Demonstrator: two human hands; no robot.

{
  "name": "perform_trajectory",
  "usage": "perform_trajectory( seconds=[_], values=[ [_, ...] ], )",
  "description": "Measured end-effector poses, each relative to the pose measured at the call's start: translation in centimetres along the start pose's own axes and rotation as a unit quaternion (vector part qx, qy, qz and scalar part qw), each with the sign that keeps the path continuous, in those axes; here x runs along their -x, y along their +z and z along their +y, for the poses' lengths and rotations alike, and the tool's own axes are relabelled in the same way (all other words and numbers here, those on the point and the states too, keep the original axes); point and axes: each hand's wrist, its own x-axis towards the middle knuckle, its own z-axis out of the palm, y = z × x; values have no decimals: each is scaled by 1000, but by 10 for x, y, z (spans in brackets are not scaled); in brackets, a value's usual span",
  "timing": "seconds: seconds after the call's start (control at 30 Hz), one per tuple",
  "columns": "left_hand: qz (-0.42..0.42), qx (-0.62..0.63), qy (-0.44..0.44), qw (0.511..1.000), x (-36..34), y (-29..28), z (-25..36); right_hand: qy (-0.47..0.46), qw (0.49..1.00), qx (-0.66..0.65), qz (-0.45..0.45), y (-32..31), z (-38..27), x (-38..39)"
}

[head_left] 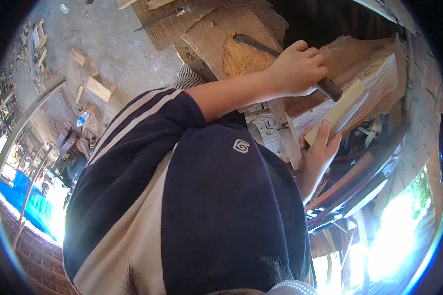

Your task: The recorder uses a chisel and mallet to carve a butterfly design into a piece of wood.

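My left hand [300, 70] reaches across to the right, its fingers closed round a long dark rod-shaped tool [257, 44]. The tool's thick rounded end pokes out past my fist, and its thin far end lies over an orange-brown patch [241, 58] on a brown board [202, 37]. Lower right, my right hand [324, 141] grips the near end of a pale wooden block [343, 105], thumb and fingers on either side of it. The block slants up and away, close to the tool's thick end. What the orange-brown stuff is, I cannot tell.
A whitish sheet-like surface [379, 83] lies beyond the block. Another plank [162, 27] with a thin pointed tool [157, 22] sits at the top. Wood offcuts [101, 88] and a small plastic bottle [82, 119] are scattered on the concrete floor [128, 54] to the left.
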Motion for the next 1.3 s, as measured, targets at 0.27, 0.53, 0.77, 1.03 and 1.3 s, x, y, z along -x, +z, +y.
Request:
perform_trajectory(
  seconds=[0.27,0.53,0.77,1.03,1.3],
  values=[
    [-13,9,-24,1000,8,-10,2,-136,971,-121,152,39,-32,-41],
    [64,-14,-175,982,92,-71,-70,-198,967,-157,15,109,19,-92],
    [114,85,-158,977,108,-63,-103,-203,955,-200,86,118,13,-94],
    [120,62,-163,977,112,-73,-96,-229,957,-162,70,123,12,-94],
    [89,72,-159,981,117,-71,-101,-263,953,-137,60,128,8,-143]
  ],
)
